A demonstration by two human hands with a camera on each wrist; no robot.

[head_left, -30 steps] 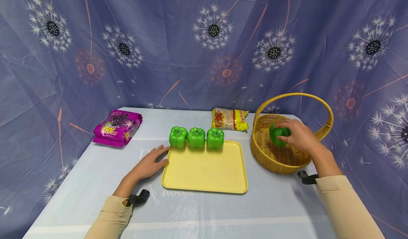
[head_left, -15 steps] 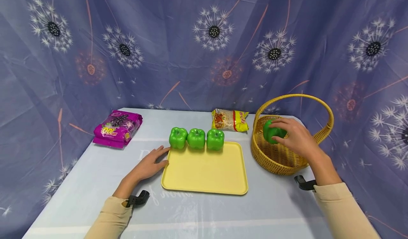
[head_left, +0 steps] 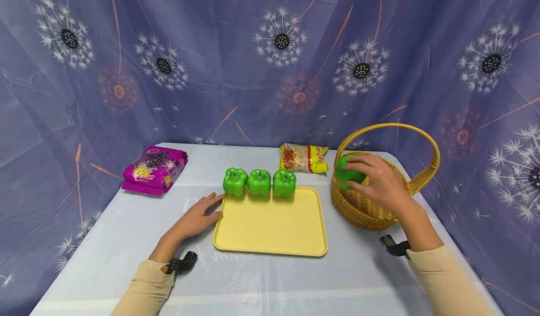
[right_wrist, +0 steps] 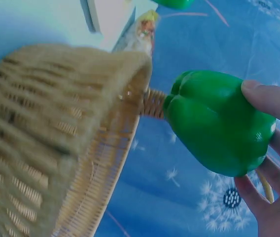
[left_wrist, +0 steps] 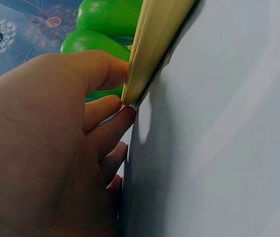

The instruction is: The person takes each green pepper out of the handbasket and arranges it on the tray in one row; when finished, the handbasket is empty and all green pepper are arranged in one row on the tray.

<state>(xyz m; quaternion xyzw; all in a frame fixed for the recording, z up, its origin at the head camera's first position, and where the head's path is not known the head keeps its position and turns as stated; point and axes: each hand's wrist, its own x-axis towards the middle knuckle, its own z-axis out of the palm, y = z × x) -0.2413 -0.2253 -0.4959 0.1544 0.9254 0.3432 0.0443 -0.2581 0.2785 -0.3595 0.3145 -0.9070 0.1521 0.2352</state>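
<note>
My right hand (head_left: 379, 182) grips a green bell pepper (head_left: 350, 173) with its fingers and thumb, over the left part of the wicker basket (head_left: 358, 215). In the right wrist view the pepper (right_wrist: 219, 118) shows above the basket's rim. My left hand (head_left: 198, 218) rests at the left edge of a yellow tray (head_left: 270, 224), its fingertips touching the tray's rim. Three more green bell peppers (head_left: 258, 183) stand side by side along the tray's far edge. From the left wrist, the thumb and fingers lie loosely against the tray's side (left_wrist: 150, 44).
A purple snack bag (head_left: 156, 169) lies at the back left of the table. Behind the tray, toward the right, is a yellow-and-clear food packet (head_left: 303, 157). The basket's tall arched handle (head_left: 392, 124) rises behind and beside the right hand. A patterned curtain surrounds the table.
My right hand has moved left and lifted the green bell pepper from within the basket toward its left rim. The left hand, the tray and the three peppers stay put.
</note>
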